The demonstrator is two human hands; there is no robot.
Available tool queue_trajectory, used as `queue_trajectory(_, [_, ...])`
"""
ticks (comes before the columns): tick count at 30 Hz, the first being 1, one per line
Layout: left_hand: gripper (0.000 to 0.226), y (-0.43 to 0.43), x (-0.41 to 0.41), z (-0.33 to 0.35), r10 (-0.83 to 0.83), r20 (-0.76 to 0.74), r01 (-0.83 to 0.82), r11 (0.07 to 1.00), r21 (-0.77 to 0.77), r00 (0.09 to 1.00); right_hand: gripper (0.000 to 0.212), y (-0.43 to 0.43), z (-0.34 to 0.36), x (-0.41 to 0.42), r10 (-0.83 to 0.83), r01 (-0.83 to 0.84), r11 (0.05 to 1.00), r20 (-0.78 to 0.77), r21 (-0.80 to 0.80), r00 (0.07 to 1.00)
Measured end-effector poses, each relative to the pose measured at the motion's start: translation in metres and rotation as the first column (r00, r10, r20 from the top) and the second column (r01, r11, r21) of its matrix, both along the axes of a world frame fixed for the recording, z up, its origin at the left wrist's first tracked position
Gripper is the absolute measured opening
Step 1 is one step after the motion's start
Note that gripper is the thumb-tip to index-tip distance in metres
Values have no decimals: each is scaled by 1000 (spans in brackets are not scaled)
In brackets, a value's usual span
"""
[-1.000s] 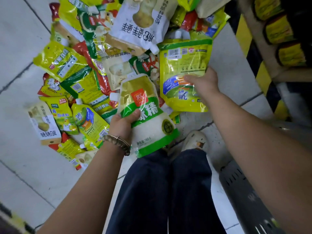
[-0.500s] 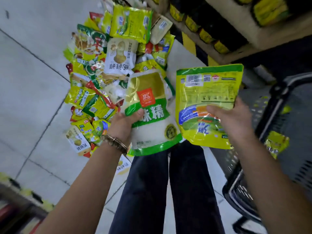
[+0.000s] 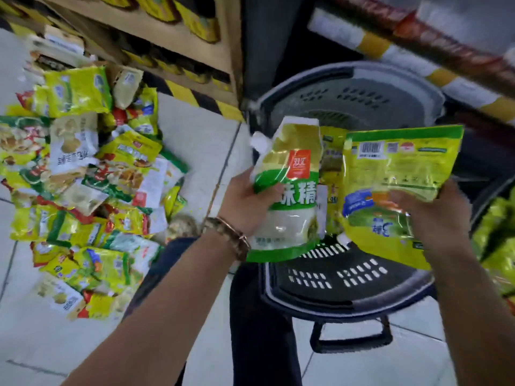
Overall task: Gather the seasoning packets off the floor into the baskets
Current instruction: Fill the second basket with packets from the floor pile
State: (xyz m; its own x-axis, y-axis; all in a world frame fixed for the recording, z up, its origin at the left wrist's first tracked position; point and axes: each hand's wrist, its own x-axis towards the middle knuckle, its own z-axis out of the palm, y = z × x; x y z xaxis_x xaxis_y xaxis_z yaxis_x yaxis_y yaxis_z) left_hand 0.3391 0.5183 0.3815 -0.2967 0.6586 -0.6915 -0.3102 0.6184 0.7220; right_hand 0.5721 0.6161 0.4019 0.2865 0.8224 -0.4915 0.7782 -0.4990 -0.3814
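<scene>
both packets had swung off the floor pile (image 3: 83, 176) to just above the black basket (image 3: 334, 277). left hand (image 3: 245, 201) gripped the spouted pouch (image 3: 289, 196), right hand (image 3: 434, 215) pinched the yellow bag (image 3: 398, 174). drop looked next.

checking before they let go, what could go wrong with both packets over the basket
The spouted pouch, gripped at one edge by the left hand, hangs by the left rim of the basket; released there, it might land on the floor. The yellow-green packet in the right hand is held by its lower half and could flop or catch the rim.
</scene>
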Motion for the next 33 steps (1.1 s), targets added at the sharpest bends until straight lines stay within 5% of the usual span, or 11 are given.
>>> queue_trajectory(3, [23, 28, 49, -30, -190, -284, 176, 982, -74, 940, 41, 17, -34, 36, 58, -55, 998, 72, -43, 996])
queue_trajectory(9, [27, 87, 99, -115, -172, -489, 57, 969, -242, 855, 36, 61, -134, 53, 183, -181, 973, 2, -145, 983])
queue_trajectory(15, [32, 144, 90, -203, -94, -374, -13, 962, -272, 923, 45, 94, -226, 35, 196, -228, 965, -224, -129, 955])
queue_trajectory(18, [41, 149, 82, -236, -232, -310, 101, 917, -386, 922, 55, 100, -258, 26, 204, -227, 972, -245, -69, 948])
queue_trajectory(22, [48, 134, 78, -256, -298, -569, 13, 893, -450, 767, 79, 95, -275, 23, 501, -507, 860, 86, 61, 861])
queue_trajectory(24, [62, 117, 88, -255, -499, -660, 149, 845, -513, 562, 72, 79, -278, 26, 624, -635, 772, 183, 5, 760])
queue_trajectory(27, [74, 93, 112, -255, -749, -583, 430, 660, -616, 315, 64, 47, -284, 26, 749, -750, 653, 234, -105, 620])
queue_trajectory(31, [63, 75, 135, -269, -889, -388, 561, 456, -691, 244, 76, 21, -305, 27, 863, -797, 506, 206, -331, 462])
queue_trajectory(33, [68, 73, 135, -279, -922, -331, 592, 384, -709, 202, 80, 21, -318, 28, 854, -769, 514, 143, -380, 500])
